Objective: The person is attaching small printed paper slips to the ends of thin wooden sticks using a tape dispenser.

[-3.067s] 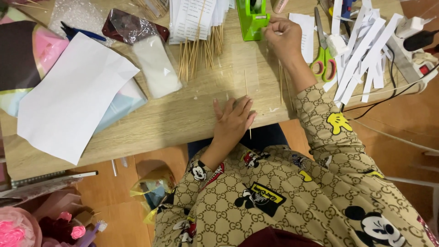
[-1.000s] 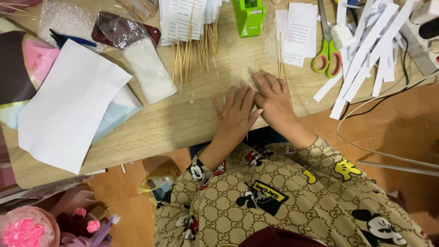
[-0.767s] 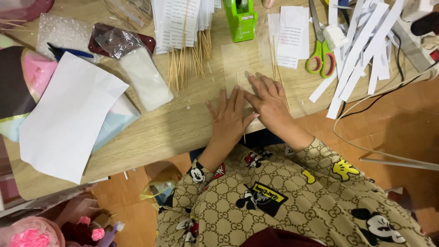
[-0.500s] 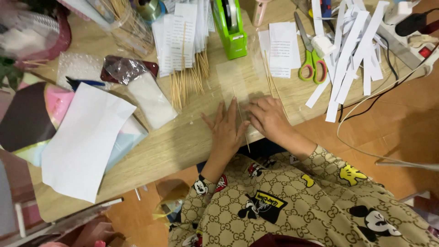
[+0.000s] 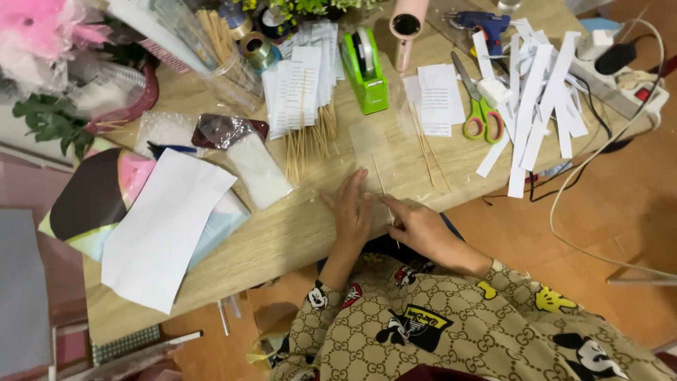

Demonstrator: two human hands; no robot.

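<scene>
Both hands lie flat, nothing gripped, at the surface (image 5: 296, 233) near edge: left hand (image 5: 350, 212) beside the thin wooden stick (image 5: 383, 190), right hand (image 5: 417, 227) touching it; bare wood at twelve o'clock

home craft desk | glue gun (image 5: 485, 21), scissors (image 5: 477, 106), tape dispenser (image 5: 366, 69), paper strips (image 5: 530, 92)

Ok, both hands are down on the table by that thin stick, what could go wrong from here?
1. The thin stick lies at the table edge between the left hand and right hand; a nudge could roll it off.
2. The clear film under it is hard to see and may crease or shift.
3. The scissors and loose paper strips lie close to the right; a sweep of the arm could knock them.
</scene>
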